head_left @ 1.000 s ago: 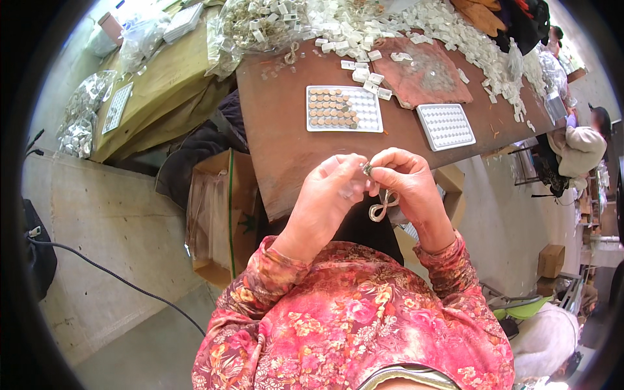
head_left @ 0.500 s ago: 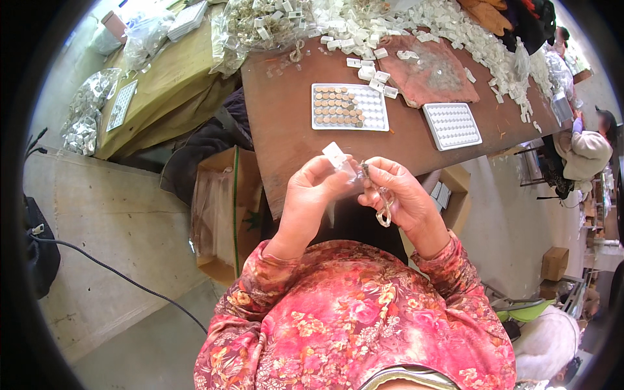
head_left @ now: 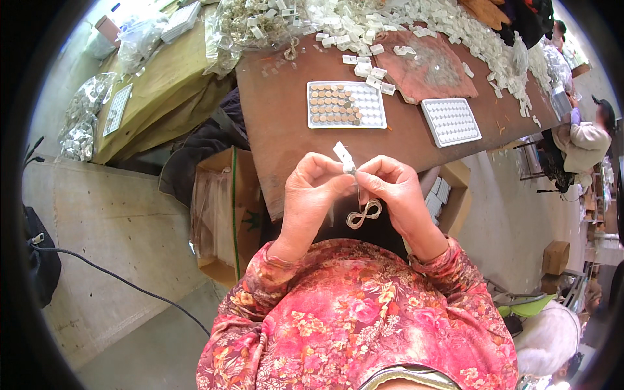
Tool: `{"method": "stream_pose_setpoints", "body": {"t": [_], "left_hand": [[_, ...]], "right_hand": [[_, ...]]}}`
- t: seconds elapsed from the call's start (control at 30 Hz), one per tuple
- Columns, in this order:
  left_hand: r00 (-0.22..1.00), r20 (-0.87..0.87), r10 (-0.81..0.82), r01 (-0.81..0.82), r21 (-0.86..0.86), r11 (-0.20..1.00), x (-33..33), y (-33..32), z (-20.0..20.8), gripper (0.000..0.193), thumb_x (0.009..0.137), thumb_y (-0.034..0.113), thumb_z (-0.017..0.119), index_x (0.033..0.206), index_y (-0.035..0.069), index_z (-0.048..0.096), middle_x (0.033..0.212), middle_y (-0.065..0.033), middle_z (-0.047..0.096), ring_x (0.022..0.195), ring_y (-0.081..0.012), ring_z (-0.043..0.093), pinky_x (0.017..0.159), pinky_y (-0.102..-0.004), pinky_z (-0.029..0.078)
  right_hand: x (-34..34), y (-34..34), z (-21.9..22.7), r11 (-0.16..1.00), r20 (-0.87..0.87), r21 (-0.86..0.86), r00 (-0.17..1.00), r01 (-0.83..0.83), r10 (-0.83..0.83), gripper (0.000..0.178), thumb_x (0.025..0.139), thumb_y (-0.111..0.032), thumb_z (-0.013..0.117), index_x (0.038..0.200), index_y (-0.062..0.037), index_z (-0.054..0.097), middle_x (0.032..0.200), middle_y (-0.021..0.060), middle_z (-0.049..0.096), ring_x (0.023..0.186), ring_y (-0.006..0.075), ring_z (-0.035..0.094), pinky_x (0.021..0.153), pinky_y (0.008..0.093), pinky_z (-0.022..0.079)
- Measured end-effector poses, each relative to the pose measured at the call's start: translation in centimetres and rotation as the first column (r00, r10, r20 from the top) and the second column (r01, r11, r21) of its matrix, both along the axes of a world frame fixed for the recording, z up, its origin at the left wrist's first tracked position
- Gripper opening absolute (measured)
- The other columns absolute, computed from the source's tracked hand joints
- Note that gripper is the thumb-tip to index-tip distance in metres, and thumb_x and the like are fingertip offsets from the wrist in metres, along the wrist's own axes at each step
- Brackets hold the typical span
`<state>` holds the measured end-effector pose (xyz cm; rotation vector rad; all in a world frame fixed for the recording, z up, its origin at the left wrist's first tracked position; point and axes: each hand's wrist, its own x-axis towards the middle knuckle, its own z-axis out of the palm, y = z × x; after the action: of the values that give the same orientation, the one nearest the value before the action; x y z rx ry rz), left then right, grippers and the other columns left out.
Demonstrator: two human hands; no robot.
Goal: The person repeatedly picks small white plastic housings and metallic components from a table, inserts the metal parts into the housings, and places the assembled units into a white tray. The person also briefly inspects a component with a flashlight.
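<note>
My left hand (head_left: 308, 192) pinches a small white plastic piece (head_left: 342, 155), which sticks up past the thumb and index finger. My right hand (head_left: 402, 195) meets it fingertip to fingertip; its thumb and index finger are closed at the piece's lower end. A thin, pale cord (head_left: 364, 214), bundled into a figure-eight loop, dangles below the fingers. Its upper end disappears between the right fingers, so I cannot see how it joins the white piece. Both hands are raised in front of the table's near edge.
On the brown table (head_left: 279, 140) lie a white tray (head_left: 370, 122) partly filled with round coppery discs, another white tray (head_left: 451, 123), a reddish cloth (head_left: 426, 68) and heaped clear plastic pieces (head_left: 448, 26). Cardboard boxes (head_left: 244, 214) flank my lap. Another person (head_left: 582, 153) sits far right.
My hands have come together at the white piece. The right fingers have moved up to its lower end, and the cord bundle now hangs free below instead of lying against the right palm.
</note>
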<state>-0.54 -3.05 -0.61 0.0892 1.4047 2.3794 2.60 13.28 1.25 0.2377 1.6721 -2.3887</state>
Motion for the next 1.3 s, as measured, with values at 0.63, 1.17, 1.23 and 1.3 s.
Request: {"method": "stream_pose_setpoints", "body": {"t": [0.63,1.17,1.23,1.3], "left_hand": [[0.969,-0.171,0.178,-0.185,-0.027,0.982,1.3,1.3,0.4,0.014,0.085,-0.004,0.067,0.093,0.002,0.056,0.090,-0.0041,0.065,0.081,-0.0078,0.062,0.072,-0.0211,0.051],[0.954,-0.168,0.247,-0.268,-0.113,0.957,0.9,1.3,0.2,0.016,0.083,-0.001,0.070,0.088,0.003,0.055,0.089,-0.0027,0.065,0.083,-0.0068,0.061,0.074,-0.0207,0.049],[0.958,-0.135,0.254,-0.275,-0.161,0.948,1.0,1.5,0.3,0.017,0.083,-0.001,0.070,0.088,0.003,0.055,0.089,-0.0025,0.064,0.084,-0.0067,0.061,0.075,-0.0209,0.049],[0.959,-0.122,0.257,-0.271,-0.118,0.955,1.2,1.7,0.3,0.017,0.083,-0.002,0.070,0.089,0.003,0.055,0.089,-0.0024,0.064,0.084,-0.0064,0.061,0.075,-0.0208,0.049]], "right_hand": [[0.9,0.4,-0.7,0.979,0.098,-0.177,0.988,-0.100,0.119,0.021,0.094,-0.024,0.060,0.098,-0.0025,0.060,0.094,0.0047,0.065,0.081,0.0099,0.062,0.071,0.0237,0.051],[1.9,0.3,-0.5,0.594,-0.535,0.727,0.827,0.345,0.175,0.017,0.079,-0.003,0.068,0.095,-0.0037,0.064,0.078,0.0040,0.065,0.068,0.0167,0.064,0.074,0.0319,0.052],[1.9,0.6,-0.6,0.333,-0.694,0.720,0.624,0.609,0.358,0.029,0.068,0.001,0.071,0.096,-0.0073,0.065,0.078,0.0051,0.065,0.074,0.0227,0.065,0.079,0.0385,0.051],[1.9,0.9,-0.4,0.274,-0.687,0.718,0.587,0.641,0.428,0.028,0.070,-0.001,0.072,0.096,-0.0071,0.065,0.082,0.0047,0.066,0.078,0.0213,0.065,0.080,0.0379,0.050]]}}
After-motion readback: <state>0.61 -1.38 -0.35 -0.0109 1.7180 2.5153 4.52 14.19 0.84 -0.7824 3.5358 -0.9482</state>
